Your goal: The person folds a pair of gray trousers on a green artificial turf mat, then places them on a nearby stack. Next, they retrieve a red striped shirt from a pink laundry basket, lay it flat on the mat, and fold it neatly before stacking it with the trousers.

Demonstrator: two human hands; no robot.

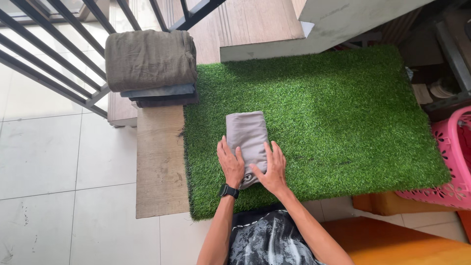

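Centre frame: left hand (230,163), wristwatch on, and right hand (273,169) lie flat with fingers spread on the near end of a folded grey cloth (247,138), pinching nothing. Cloth rests on the green turf mat (343,113) covering the surface. Upper left: stack of folded cloths (149,66), apparently on a wooden plank; pink basket (454,147) at right edge.

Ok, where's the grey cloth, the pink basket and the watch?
Grey cloth (247,131), head view, on its bare upper half.
Pink basket (454,157), head view, on its side wall.
Watch (228,191), head view, on its black strap.
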